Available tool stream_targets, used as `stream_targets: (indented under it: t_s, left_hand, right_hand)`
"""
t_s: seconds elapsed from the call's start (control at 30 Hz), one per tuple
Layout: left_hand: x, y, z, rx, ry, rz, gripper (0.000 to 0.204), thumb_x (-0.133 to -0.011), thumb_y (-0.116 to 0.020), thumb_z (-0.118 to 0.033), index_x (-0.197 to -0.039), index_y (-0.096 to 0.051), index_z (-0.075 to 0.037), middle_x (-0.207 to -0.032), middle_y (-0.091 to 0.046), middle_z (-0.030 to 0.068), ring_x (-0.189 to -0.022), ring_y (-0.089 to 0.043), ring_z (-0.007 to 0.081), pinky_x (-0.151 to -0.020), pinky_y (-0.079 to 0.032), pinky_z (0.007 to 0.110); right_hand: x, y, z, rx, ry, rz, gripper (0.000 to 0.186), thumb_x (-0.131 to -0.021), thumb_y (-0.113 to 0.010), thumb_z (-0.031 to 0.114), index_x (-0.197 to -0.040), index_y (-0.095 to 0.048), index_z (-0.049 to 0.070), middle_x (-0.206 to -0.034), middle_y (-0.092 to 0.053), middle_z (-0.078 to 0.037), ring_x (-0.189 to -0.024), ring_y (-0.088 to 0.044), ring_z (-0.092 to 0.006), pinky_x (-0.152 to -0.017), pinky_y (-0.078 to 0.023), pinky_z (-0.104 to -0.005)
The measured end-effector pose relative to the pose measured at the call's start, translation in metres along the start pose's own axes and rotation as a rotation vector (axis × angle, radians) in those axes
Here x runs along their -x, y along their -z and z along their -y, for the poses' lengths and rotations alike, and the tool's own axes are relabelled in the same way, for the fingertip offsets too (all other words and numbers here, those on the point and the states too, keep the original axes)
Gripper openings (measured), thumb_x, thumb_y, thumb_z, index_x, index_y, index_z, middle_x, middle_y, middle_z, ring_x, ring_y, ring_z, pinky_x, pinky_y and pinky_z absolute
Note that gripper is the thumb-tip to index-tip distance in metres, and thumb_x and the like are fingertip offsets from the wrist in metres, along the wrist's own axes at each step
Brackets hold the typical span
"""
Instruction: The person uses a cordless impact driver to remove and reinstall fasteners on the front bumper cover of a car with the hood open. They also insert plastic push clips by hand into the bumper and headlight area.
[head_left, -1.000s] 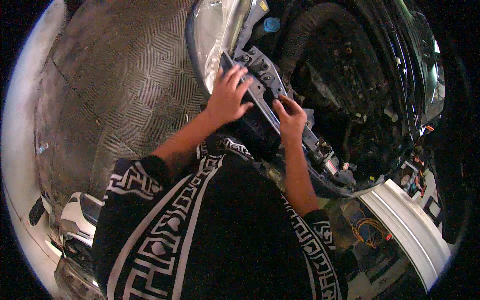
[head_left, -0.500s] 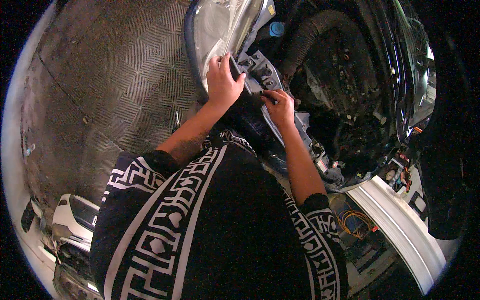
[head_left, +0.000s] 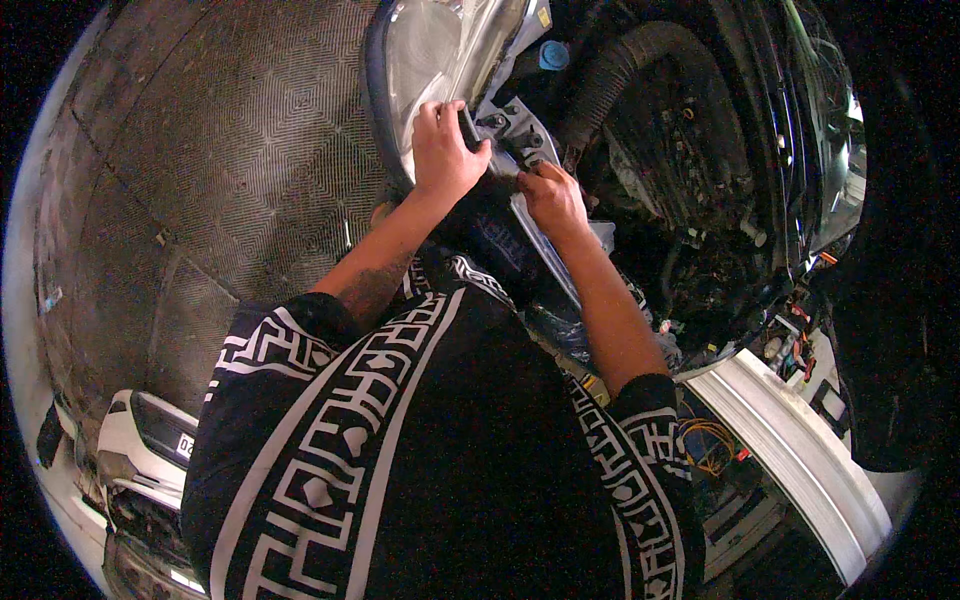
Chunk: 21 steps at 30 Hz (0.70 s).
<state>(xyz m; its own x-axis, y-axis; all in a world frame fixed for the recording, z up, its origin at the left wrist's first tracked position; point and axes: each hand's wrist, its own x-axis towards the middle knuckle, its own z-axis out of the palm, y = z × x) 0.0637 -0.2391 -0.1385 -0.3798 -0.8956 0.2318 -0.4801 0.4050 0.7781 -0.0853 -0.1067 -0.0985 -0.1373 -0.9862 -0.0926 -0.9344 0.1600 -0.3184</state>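
My left hand [head_left: 447, 160] is at the inner lower edge of a car's clear headlight [head_left: 425, 50]. Its thumb and fingers are closed round a narrow dark strip [head_left: 468, 129] lying along that edge. Just right of it, my right hand [head_left: 556, 203] has its fingers pinched together beside a grey bracket [head_left: 524, 130] with dark round fittings. Whatever those fingers grip is hidden or too small to make out. Below both hands runs the car's dark, glossy front panel [head_left: 500, 245], with a pale edge along its right side.
The open engine bay lies to the right, with a ribbed hose [head_left: 625, 70] and a blue cap [head_left: 553, 56]. Patterned floor tiles [head_left: 250, 130] spread at the left. A long white panel [head_left: 790, 440] and an orange cable [head_left: 708, 447] lie lower right. A white car [head_left: 150, 445] stands lower left.
My right hand has moved slightly up and left, closer to my left hand and the bracket, and its fingers have drawn together. My left hand stays at the headlight edge. The view has shifted slightly.
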Motion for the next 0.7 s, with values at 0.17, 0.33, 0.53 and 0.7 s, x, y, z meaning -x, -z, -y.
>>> stream_targets:
  t_s: [0.17, 0.33, 0.53, 0.7]
  left_hand:
    - [0.000, 0.002, -0.001, -0.011, -0.006, 0.014, 0.065, -0.062, -0.084, -0.020, -0.117, -0.053, -0.004, -0.110, -0.049, 0.0177, -0.105, -0.051, 0.0376, -0.091, -0.044, 0.046]
    - [0.000, 0.009, -0.004, -0.044, -0.043, 0.064, 0.064, -0.065, -0.082, -0.018, -0.121, -0.053, -0.005, -0.120, -0.049, 0.0179, -0.109, -0.051, 0.0368, -0.094, -0.042, 0.046]
    - [-0.005, 0.004, -0.019, -0.303, -0.606, 0.557, 0.036, -0.077, -0.071, -0.028, -0.105, -0.066, -0.006, -0.113, -0.061, 0.0111, -0.118, -0.051, 0.0297, -0.100, -0.038, 0.045]
    - [-0.024, -0.016, -0.021, -0.348, -0.762, 0.805, 0.026, -0.073, -0.071, -0.024, -0.092, -0.068, -0.008, -0.104, -0.061, 0.0103, -0.112, -0.053, 0.0279, -0.096, -0.039, 0.046]
  right_hand:
    - [-0.012, 0.007, 0.003, 0.127, 0.023, 0.197, 0.012, -0.077, -0.061, 0.009, -0.085, -0.071, 0.007, -0.087, -0.061, -0.015, -0.090, -0.064, -0.0336, -0.078, -0.053, -0.0441]
    - [-0.019, 0.005, 0.004, 0.078, -0.166, 0.222, 0.011, -0.078, -0.068, 0.014, -0.083, -0.071, 0.005, -0.082, -0.067, -0.018, -0.079, -0.066, -0.0374, -0.073, -0.054, -0.0462]
    - [0.002, -0.005, 0.006, -0.084, -0.396, 0.003, 0.022, -0.078, -0.075, 0.022, -0.088, -0.072, 0.002, -0.084, -0.069, -0.020, -0.079, -0.067, -0.0387, -0.071, -0.053, -0.0431]
    - [0.015, 0.001, -0.001, -0.233, -0.389, -0.016, 0.020, -0.080, -0.071, 0.020, -0.090, -0.071, 0.003, -0.093, -0.067, -0.019, -0.087, -0.065, -0.0396, -0.078, -0.052, -0.0462]
